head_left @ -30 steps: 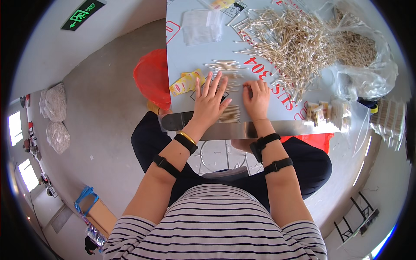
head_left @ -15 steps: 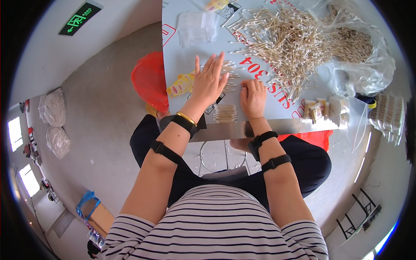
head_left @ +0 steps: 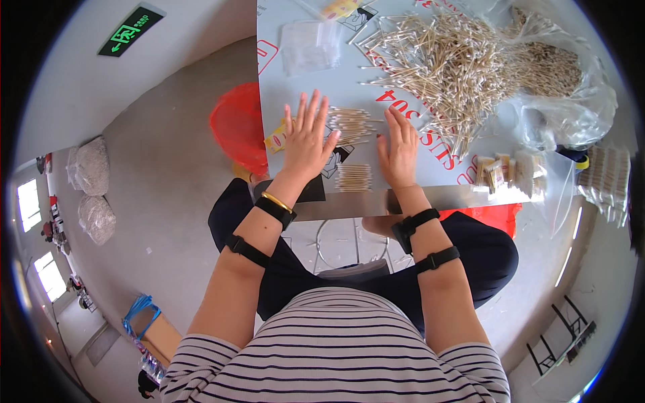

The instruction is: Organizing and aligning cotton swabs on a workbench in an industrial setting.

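Observation:
My left hand (head_left: 306,142) lies with its fingers spread along the left ends of a loose row of cotton swabs (head_left: 351,125). On the other side of that row, my right hand (head_left: 400,156) has its fingers stretched out and its thumb apart. Neither hand holds anything. Nearer to me, between my wrists, a neat row of cotton swabs (head_left: 353,178) lies at the table's front edge. Yellow printed packaging (head_left: 277,138) is partly hidden behind my left hand.
A large heap of cotton swabs (head_left: 453,74) spills from a clear plastic bag (head_left: 561,121) at the far right. Small filled packs (head_left: 496,173) stand at the right front edge. Clear bags (head_left: 310,46) lie at the far left; a red bag (head_left: 236,126) hangs beside the table.
My left hand has drawn back to the left, uncovering more of the loose swab row. My right hand has gone from curled fingers to stretched ones.

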{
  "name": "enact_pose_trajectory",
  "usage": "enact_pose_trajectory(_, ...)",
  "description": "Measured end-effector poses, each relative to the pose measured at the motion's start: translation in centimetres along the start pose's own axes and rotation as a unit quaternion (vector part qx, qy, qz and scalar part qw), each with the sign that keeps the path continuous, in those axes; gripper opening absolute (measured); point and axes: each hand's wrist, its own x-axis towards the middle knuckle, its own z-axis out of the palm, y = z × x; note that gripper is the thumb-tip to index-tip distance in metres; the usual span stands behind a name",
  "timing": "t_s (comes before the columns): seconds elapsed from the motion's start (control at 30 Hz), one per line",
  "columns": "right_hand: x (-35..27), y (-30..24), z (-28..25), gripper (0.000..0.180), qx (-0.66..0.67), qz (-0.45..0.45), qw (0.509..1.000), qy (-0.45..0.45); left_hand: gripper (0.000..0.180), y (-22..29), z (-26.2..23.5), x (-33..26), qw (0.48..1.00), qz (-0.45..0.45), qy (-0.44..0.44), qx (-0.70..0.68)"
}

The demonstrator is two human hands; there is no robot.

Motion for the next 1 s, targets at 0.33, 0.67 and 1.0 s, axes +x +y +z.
enact_pose_trajectory(0.33, -0.1, -0.3, 0.9, 0.066, -0.051, -0.033, 0.992, -0.108, 0.084, 2.1, 2.7, 1.5, 0.992, 0.058, -0.092, 0.062)
enact_pose_trajectory(0.67, -0.1, 0.3, 0.1, 0.072, -0.103, -0.036, 0.986, -0.126, 0.087, -1.6, 1.2, 0.9, 1.000, -0.022, -0.006, -0.015)
enact_pose_trajectory(1.0, 0.8, -1.7, 4.0, 0.082, -0.124, -0.061, 0.979, -0.152, 0.092, 0.7, 2.8, 0.1, 0.996, -0.006, -0.065, -0.061)
